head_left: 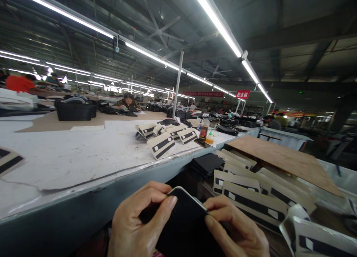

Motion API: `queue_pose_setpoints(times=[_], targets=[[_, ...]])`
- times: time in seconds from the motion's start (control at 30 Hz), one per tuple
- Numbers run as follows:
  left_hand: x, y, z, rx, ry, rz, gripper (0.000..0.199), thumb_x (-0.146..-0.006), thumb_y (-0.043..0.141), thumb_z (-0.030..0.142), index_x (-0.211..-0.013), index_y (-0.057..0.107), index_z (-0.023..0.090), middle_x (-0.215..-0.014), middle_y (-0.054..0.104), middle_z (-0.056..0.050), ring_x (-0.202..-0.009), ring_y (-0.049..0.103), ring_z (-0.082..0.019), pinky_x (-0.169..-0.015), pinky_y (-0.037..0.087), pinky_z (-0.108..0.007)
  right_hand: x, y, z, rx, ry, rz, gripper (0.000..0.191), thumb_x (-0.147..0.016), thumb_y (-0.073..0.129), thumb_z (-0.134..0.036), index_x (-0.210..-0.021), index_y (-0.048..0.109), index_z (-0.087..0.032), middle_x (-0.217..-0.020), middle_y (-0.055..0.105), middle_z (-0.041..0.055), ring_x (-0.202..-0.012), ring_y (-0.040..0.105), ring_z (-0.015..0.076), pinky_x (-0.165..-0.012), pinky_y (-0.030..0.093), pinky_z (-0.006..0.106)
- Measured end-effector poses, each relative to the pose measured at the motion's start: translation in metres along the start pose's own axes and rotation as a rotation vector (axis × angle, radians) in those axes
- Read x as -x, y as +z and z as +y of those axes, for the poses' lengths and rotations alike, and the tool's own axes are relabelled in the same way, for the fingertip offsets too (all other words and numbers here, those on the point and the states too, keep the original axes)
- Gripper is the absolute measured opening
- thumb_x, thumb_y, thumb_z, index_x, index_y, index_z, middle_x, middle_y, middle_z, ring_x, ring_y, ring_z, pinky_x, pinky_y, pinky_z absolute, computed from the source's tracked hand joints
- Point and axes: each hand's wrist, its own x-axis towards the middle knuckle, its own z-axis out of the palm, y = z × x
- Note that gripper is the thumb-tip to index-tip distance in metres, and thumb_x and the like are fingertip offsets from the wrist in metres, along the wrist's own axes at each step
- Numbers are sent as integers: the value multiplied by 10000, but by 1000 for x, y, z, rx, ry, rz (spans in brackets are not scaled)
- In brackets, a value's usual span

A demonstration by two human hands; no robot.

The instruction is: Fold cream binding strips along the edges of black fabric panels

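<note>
A flat black panel with a thin pale edge and a rounded corner is held up in front of me, below the table's edge. My left hand pinches it near the rounded corner, thumb on the near face. Along the pale edge, further right, my right hand pinches it between thumb and fingers. The lower part of the panel runs out of view. Right of my hands lie several beige panels with black strips and small white patches. Beside them sits a stack of black sheets.
The white-covered table carries more beige panels, a labelled bottle and a green-tipped glue bottle. A brown board lies to the right. A black case stands farther back, with a person beyond the table.
</note>
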Motion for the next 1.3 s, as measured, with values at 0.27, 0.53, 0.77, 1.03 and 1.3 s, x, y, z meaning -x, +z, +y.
queue_pose_setpoints(times=[0.27,0.53,0.77,1.03,1.3], targets=[[-1,6,3,47,-48,57,267,-847,707,237,-584,665,222,-762,730,17,-647,661,-113,-615,501,-171,0,-3,2,26,46,0,259,-865,771,-309,-624,727,-224,-776,744,50,-674,700,194,-649,583,251],[-1,3,-2,6,7,-14,259,-879,689,206,-623,655,223,-785,719,31,-675,671,-96,-620,488,-151,-6,-11,8,32,3,-87,199,-841,757,-199,-643,745,-220,-788,761,53,-674,725,195,-649,603,244],[-1,6,-2,11,-60,-38,325,-908,652,235,-597,565,203,-782,682,23,-620,612,-95,-558,445,-184,-4,-6,6,25,-46,-73,204,-831,720,-108,-676,720,-240,-805,759,-1,-694,711,149,-658,558,192],[2,18,-1,104,-201,108,307,-822,703,252,-580,521,207,-769,694,40,-611,578,-83,-568,429,-175,-5,-4,3,31,-21,-49,210,-836,710,-124,-662,722,-241,-800,757,3,-693,700,153,-666,557,202],[2,12,-3,151,-366,129,203,-730,811,329,-928,812,281,-720,705,69,-656,668,-87,-653,514,-134,-9,-16,4,144,-134,-170,203,-882,680,-83,-739,699,-226,-854,762,0,-728,719,141,-709,563,215]])
